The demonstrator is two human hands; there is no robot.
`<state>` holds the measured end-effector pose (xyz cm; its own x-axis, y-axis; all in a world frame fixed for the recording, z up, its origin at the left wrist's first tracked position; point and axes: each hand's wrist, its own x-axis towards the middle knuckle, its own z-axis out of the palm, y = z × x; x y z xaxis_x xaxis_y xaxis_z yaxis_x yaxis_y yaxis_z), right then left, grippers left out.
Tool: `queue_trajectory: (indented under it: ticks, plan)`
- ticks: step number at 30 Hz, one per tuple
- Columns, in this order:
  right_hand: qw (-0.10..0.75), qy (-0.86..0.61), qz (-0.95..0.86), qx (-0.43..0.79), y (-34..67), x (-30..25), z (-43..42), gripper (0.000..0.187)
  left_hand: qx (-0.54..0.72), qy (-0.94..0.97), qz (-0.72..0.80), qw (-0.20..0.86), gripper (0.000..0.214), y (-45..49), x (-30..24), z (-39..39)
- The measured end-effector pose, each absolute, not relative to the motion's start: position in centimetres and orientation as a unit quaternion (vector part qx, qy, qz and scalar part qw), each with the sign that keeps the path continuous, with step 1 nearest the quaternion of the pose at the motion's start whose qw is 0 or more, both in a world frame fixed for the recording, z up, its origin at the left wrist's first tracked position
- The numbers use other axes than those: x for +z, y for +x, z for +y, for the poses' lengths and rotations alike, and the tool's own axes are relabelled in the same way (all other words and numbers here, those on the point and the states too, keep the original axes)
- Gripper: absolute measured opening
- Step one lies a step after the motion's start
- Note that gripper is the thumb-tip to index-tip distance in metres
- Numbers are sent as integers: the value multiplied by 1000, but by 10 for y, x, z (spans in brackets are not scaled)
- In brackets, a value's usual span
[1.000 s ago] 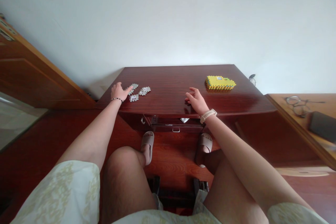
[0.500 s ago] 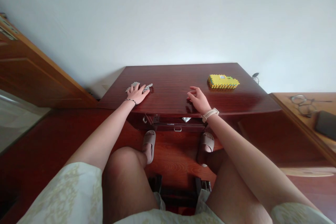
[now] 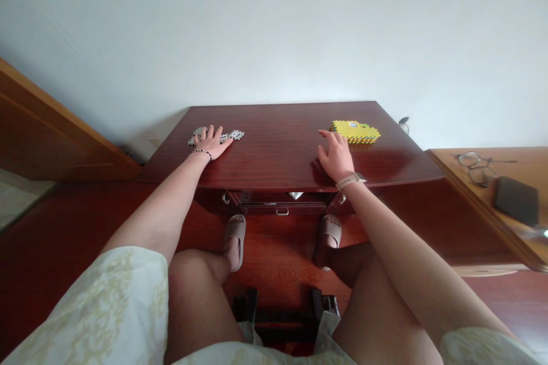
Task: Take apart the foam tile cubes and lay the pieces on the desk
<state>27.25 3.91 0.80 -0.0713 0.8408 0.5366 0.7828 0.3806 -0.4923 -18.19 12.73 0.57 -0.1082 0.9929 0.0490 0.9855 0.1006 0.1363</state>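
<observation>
My left hand (image 3: 212, 142) lies on the left side of the dark red-brown table (image 3: 282, 151), fingers spread over several flat grey pieces with jagged edges. One such grey piece (image 3: 237, 134), with dark markings, shows just right of my thumb; the others are partly covered. My right hand (image 3: 337, 155) is over the right half of the table, fingers apart and loosely bent, holding nothing. Right behind it sits a stack of yellow jagged-edged foam mats (image 3: 357, 131), with other colours along its sides and a small white label on top. Whether my fingers touch it, I cannot tell.
At the right, a lower wooden surface (image 3: 445, 162) bears eyeglasses (image 3: 482, 175) and a dark flat case (image 3: 516, 199). A wooden door (image 3: 47, 131) stands at the left. The white wall (image 3: 274, 28) rises behind the table; drawers with metal handles are below its front edge.
My right hand has moved forward and right, up to the yellow stack, and its fingers have spread. The grey piece beside my left thumb, tilted before, now lies flat. The view has shifted slightly.
</observation>
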Motion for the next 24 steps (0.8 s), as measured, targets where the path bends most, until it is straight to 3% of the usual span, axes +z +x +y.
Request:
queue_trajectory:
  ticks: [6, 13, 17, 20, 24]
  plan:
    - [303, -683, -664, -27, 322, -7, 63, 73, 28, 738, 673, 32, 90, -171, 7, 104]
    - [263, -694, -668, -56, 338, -13, 67, 60, 35, 740, 671, 32, 87, -189, 6, 89]
    - [268, -686, -672, -75, 338, -8, 65, 70, 58, 704, 707, 12, 88, -209, 6, 93]
    - [245, -677, -690, -76, 344, -10, 67, 79, 77, 714, 696, -15, 75, -209, 9, 92]
    - [235, -685, -687, -60, 351, -14, 69, 74, 99, 750, 654, -33, 56, -191, 12, 82]
